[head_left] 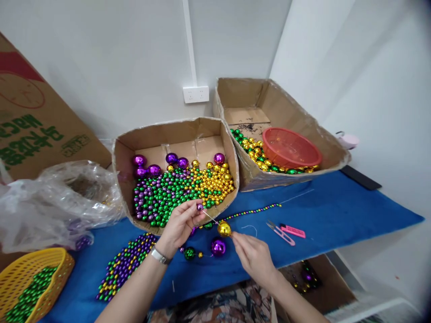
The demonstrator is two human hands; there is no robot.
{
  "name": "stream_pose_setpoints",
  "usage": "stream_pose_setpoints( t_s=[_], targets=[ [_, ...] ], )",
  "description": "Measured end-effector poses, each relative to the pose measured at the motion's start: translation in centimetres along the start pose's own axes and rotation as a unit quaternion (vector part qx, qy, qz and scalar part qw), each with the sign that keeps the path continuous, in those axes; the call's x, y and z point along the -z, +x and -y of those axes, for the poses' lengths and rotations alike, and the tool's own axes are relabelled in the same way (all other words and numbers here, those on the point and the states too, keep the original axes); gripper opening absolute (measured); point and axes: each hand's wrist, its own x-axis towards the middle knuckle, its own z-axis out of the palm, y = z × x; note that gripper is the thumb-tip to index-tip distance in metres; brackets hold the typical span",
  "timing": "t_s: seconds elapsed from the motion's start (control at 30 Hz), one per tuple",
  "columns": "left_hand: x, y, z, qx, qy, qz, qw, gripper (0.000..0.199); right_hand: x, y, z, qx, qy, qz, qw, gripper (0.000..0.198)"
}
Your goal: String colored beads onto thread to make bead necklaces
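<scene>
Between my hands a thin straight strand or needle runs from a small purple bead (200, 207) to a large shiny gold bead (224, 229). My left hand (180, 224), with a watch on the wrist, pinches the purple bead at the front rim of a cardboard box (153, 228). The fingertips of my right hand (251, 253) are closed at the right side of the gold bead. Below hang or lie a big purple bead (218, 246), a green bead (189, 253) and a tiny gold bead (200, 255) on a thread. A string of small beads (254, 211) stretches right along the blue cloth.
Loose purple, green and gold beads (178, 188) fill the near box. Behind it, another box (286, 101) holds beads and a red basket (292, 148). Pink thread snips (281, 233) and a pink cutter (292, 230) lie right. Bead strands (126, 264) and a yellow basket (57, 258) are left.
</scene>
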Motion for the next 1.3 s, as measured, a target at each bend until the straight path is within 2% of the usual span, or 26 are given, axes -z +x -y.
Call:
stream_pose_setpoints(
  t_s=[0.3,0.4,0.57,0.7,0.83,0.97,1.03,1.2,1.3],
  targets=[
    [-0.5,-0.5,0.4,-0.074,0.080,-0.022,0.994,0.030,-0.1,-0.6,-0.1,-0.018,-0.024,0.023,0.999,0.027],
    [-1.2,-1.0,1.1,-0.095,0.109,-0.005,0.990,0.034,-0.3,-0.6,0.1,-0.033,-0.022,0.032,0.999,0.027],
    [-2.2,-1.6,2.7,-0.084,0.126,0.047,0.987,0.024,-0.5,-0.7,0.1,-0.064,0.004,0.051,0.997,0.026],
    [-2.3,-1.4,3.8,-0.063,0.151,0.062,0.985,0.021,-0.5,-1.2,-0.2,-0.089,0.032,0.086,0.992,0.026],
    [-2.3,-1.1,4.9,-0.104,0.268,0.060,0.956,0.022,-0.8,-2.1,-1.1,-0.109,0.053,0.106,0.987,0.022],
    [-2.6,-1.0,5.8,-0.143,0.361,0.101,0.916,0.018,-1.5,-3.6,-2.1,-0.130,0.055,0.123,0.982,0.018],
    [-2.8,-1.0,6.2,-0.122,0.361,0.111,0.918,0.018,-1.7,-4.1,-2.4,-0.135,0.060,0.130,0.980,0.019],
    [-3.0,-0.8,6.8,-0.075,0.308,0.097,0.943,0.019,-1.6,-4.4,-2.3,-0.170,0.118,0.133,0.969,0.015],
    [-2.7,-0.7,7.0,-0.071,0.306,0.089,0.945,0.019,-1.6,-4.4,-2.4,-0.178,0.131,0.127,0.967,0.031]
  ],
)
